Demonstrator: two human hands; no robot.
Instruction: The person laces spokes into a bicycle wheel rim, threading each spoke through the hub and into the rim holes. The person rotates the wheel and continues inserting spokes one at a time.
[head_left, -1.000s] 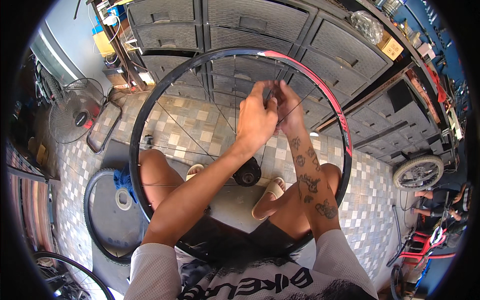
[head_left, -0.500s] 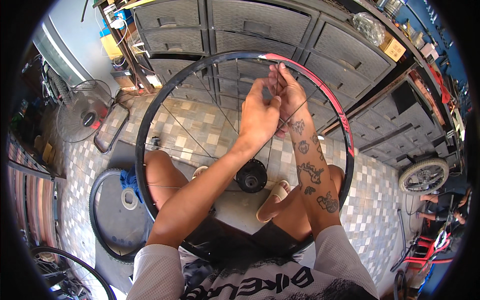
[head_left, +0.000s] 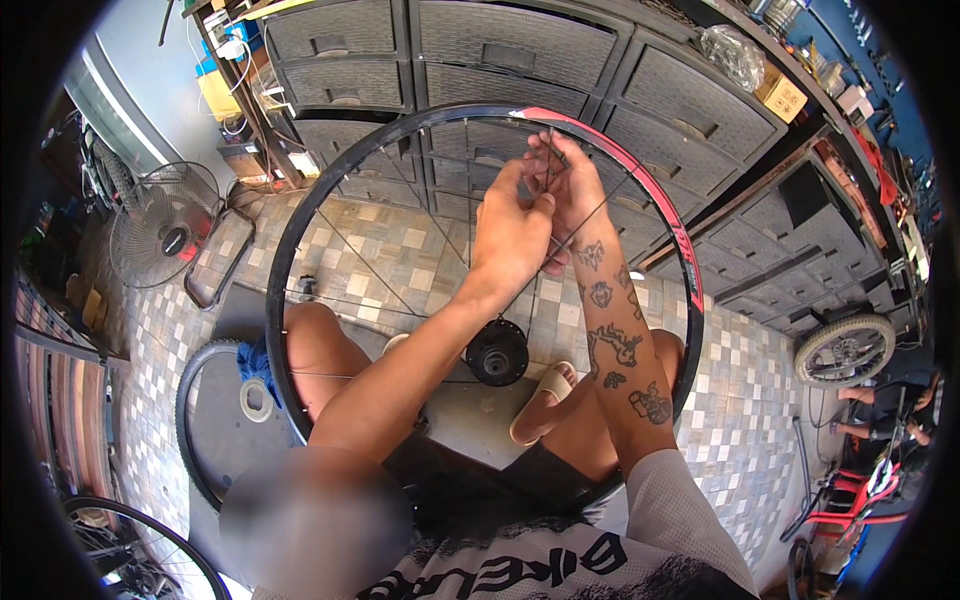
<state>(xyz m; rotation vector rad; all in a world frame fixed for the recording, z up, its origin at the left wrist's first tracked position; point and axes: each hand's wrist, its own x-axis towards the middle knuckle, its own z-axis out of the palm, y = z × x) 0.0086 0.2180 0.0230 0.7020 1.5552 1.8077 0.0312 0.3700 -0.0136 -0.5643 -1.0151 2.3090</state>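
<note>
A bicycle wheel with a black and red rim [head_left: 276, 320] rests upright-tilted across my lap. Its black hub [head_left: 498, 352] sits between my knees, and thin dark spokes [head_left: 437, 225] run from it to the rim. Near the top of the wheel, my left hand [head_left: 512, 232] is closed, thumb and fingers pinching at a spoke. My right hand [head_left: 572, 190] is just beside it, fingers curled around a spoke below the red part of the rim. Spokes cross in front of the right palm and wrist. Fingertips of both hands overlap, so the exact grip is partly hidden.
Grey drawer units [head_left: 520, 35] stand ahead and to the right. A floor fan [head_left: 165, 238] is at the left. A tire [head_left: 190, 455] lies on a dark mat beside my left knee. Another wheel [head_left: 846, 350] and a red frame [head_left: 850, 500] are at the right.
The view has shifted slightly. Both hands keep nearly the same pose at the spokes, and the wheel stays in place. A blurred patch now covers my left sleeve.
</note>
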